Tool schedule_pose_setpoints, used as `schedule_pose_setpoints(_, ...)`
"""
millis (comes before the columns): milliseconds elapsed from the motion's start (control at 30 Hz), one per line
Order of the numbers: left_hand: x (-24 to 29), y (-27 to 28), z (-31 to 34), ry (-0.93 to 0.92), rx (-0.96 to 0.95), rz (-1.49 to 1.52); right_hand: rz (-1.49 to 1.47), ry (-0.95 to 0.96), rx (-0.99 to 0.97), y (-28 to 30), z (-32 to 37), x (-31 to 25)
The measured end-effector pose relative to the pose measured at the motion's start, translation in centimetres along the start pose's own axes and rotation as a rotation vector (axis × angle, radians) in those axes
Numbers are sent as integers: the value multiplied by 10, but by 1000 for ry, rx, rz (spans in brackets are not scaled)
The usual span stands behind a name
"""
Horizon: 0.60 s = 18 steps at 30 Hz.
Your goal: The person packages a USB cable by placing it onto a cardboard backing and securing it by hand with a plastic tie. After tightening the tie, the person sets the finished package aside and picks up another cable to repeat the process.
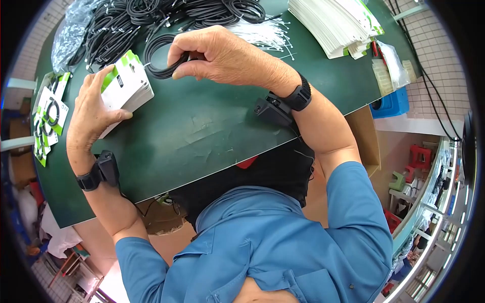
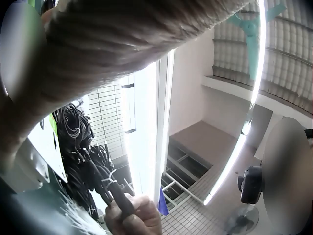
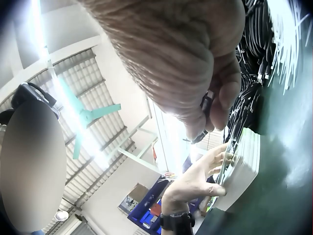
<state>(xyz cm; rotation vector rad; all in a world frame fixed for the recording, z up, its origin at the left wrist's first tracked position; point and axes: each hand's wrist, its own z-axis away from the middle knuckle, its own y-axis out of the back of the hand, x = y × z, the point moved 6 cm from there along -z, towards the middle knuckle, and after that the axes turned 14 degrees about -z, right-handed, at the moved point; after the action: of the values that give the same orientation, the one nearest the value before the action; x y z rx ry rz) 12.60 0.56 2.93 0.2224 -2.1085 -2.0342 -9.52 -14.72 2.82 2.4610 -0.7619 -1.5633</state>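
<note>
My right hand (image 1: 227,55) pinches a coiled black cable (image 1: 153,56) between thumb and fingers, above the table. In the left wrist view a white tie (image 2: 111,175) goes round the coil. My left hand (image 1: 90,111) grips a stack of white and green packaging cards (image 1: 132,87) at its left side, thumb at the near edge and fingers toward the far end. The coil is just right of the stack's far end. In the right wrist view, the left hand (image 3: 193,183) has its thumb along the card stack (image 3: 239,171).
Black cable coils (image 1: 113,30) heap at the back of the green table (image 1: 197,136), beside loose white cable ties (image 1: 262,35). A larger card stack (image 1: 328,25) stands back right. Carded cables (image 1: 50,113) lie at the left edge, and a clear plastic bag (image 1: 70,38) behind them.
</note>
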Motion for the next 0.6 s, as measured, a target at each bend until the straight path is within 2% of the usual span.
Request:
schedule_pose_setpoints(67,1,2,2,3,-7,33,-6,-5,0,-1,1,1)
schedule_pose_setpoints(200,1,0,3,-21,104,20,-18,-47,4,3,4,1)
schedule_pose_setpoints(267,-9,-10,-2,-84,243,71,-38,-77,17,4,0,0)
schedule_pose_setpoints(300,-10,3,-2,-115,313,86,-43,-46,16,4,-2,-3)
schedule_pose_setpoints(367,-7,22,2,-62,365,14,-76,-101,84,9,-1,-2)
schedule_pose_setpoints(467,27,46,1,29,452,-71,-125,-96,174,17,-2,0)
schedule_pose_setpoints(533,50,55,-3,-68,447,-50,-179,-97,281,28,1,1)
schedule_pose_setpoints(567,62,56,-3,-115,439,-31,-180,-97,273,31,2,-2)
schedule_pose_setpoints(600,70,55,-7,-105,436,-25,-182,-81,329,38,2,-8)
